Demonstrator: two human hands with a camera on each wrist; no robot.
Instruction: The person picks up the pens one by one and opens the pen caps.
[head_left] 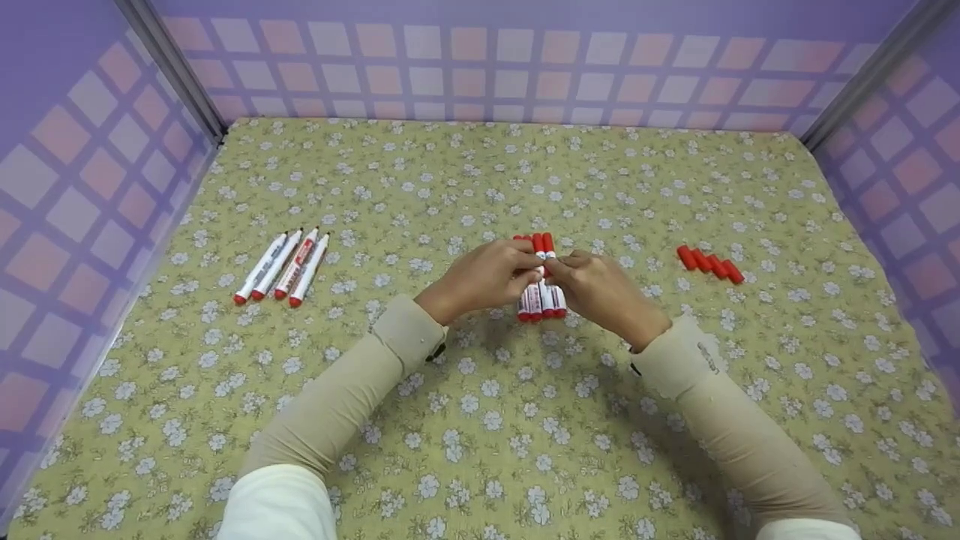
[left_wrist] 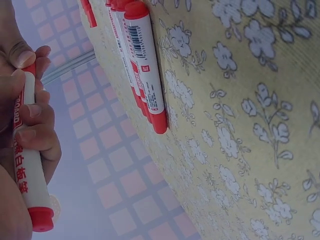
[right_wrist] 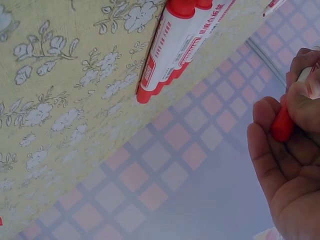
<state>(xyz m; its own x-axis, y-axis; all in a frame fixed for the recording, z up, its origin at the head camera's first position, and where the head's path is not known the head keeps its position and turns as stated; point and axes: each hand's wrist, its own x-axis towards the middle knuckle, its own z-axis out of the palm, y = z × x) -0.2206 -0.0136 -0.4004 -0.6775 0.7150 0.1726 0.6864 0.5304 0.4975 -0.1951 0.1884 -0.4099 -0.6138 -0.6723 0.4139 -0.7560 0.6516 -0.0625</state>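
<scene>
From the head camera, both hands meet over the floral cloth tabletop (head_left: 480, 420). The left hand (head_left: 480, 279) and right hand (head_left: 596, 289) grasp one cylindrical marker (head_left: 541, 271) above the capped marker row (head_left: 541, 301). Left of that row lie four uncapped markers (head_left: 281, 266), right of it loose red caps (head_left: 709, 263).

Left wrist: fingers (left_wrist: 32, 131) curl round the smooth white barrel.

Right wrist: fingertips (right_wrist: 300, 102) pinch its glossy red cap (right_wrist: 283, 125).

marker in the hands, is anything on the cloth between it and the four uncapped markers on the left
Nothing visible. Both hands, left and right, hold the marker above the middle row of markers; only bare floral cloth lies between it and the four uncapped markers.
</scene>
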